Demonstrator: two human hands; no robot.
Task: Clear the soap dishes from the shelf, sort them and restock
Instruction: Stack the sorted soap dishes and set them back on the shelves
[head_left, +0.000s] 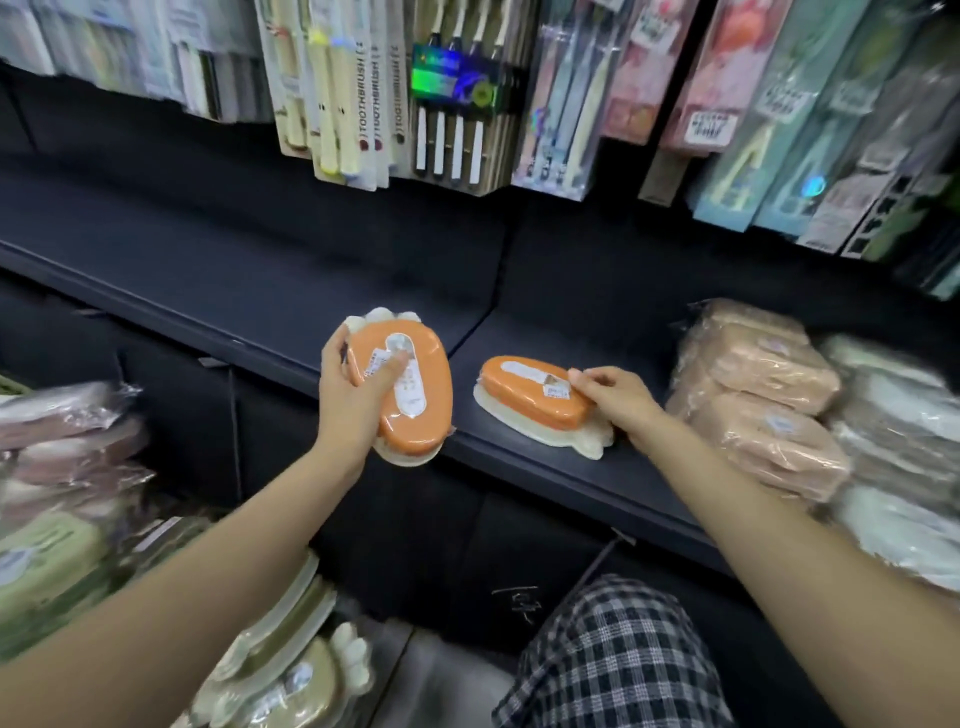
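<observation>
Orange-lidded soap dish (405, 384) up off the dark shelf (260, 291) in the left hand (353, 400), fingers curled round it, likely next for the row; the right hand (613, 397) pinches a second orange dish (530, 397) lying flat near the shelf's front edge, probably squaring it beside the wrapped tan stack (758, 395)

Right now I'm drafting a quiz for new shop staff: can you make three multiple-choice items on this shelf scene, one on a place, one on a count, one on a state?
1. Where is the soap dish under the right hand?
A. On the dark shelf
B. On the floor
C. Hanging among the toothbrushes

2. How many orange-lidded soap dishes show?
A. One
B. Two
C. Four

3. The left hand is:
A. Idle
B. Flat on the shelf
C. Gripping a soap dish

Answers:
1 A, the shelf dish rests near the shelf front edge.
2 B, one held dish, one on the shelf.
3 C, fingers curl round the dish.
</observation>
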